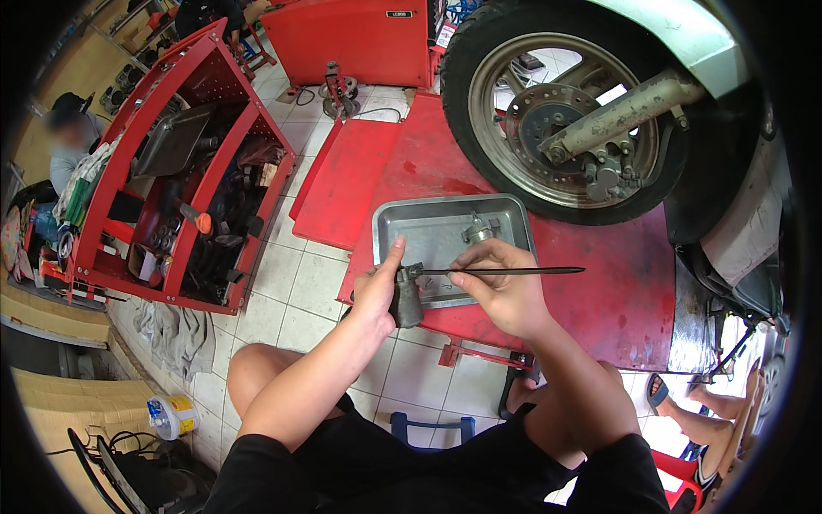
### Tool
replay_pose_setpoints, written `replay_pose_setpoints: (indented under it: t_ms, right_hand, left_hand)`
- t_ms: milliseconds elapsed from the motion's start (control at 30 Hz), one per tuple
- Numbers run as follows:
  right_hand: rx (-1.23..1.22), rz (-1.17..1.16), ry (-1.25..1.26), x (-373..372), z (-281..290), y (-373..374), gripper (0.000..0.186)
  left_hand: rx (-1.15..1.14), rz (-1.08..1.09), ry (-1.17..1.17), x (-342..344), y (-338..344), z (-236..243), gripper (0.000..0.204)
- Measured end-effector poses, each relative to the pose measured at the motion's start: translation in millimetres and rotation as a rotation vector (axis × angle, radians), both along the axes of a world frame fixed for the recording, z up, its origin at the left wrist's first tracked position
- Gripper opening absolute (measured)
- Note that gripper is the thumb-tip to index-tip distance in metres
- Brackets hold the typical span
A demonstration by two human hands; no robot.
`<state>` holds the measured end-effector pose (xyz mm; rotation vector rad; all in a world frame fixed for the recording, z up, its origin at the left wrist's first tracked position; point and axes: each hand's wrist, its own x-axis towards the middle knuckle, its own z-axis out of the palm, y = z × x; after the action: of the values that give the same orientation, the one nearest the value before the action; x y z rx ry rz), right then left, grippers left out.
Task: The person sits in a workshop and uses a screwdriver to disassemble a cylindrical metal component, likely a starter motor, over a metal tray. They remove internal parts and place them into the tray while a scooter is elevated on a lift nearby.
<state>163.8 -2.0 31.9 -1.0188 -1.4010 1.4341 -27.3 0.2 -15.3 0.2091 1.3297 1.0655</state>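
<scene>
My left hand (377,291) is closed around a grey cylindrical metal part (409,307), thumb pointing up, over the near edge of a metal tray (449,206). Between the thumb and fingers of my right hand (503,287) is a long thin dark rod (548,271). It lies nearly level. Its left end meets the top of the metal part, and its right end sticks out past my hand. Whether the rod enters the part or only touches it, I cannot tell. Inside the tray sits a small silvery metal fitting (479,230), with smaller bits near the front.
The tray rests on a red platform (599,291), below a motorcycle's front wheel (458,111). At left stands a red tool cart (184,257) full of tools and parts. A white bucket (175,417) is on the tiled floor. One person is beyond the cart; another's legs (711,411) show at right.
</scene>
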Motion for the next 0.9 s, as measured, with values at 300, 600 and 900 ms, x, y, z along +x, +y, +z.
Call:
replay_pose_setpoints:
  t_ms: [300,600,900]
  right_hand:
    - [0.004,0.030,-0.201,-10.8,-1.2,4.0,0.010]
    - [0.265,0.051,-0.349,-23.7,-45.6,-9.8,0.009]
    - [0.175,-0.085,-0.449,0.0,-49.9,12.0,0.006]
  left_hand:
    - [-0.029,0.145,0.047,-19.0,-0.4,-5.7,0.052]
    - [0.006,0.209,0.025,-25.4,-0.5,8.4,0.054]
    - [-0.007,0.230,-0.024,-27.8,1.5,20.9,0.049]
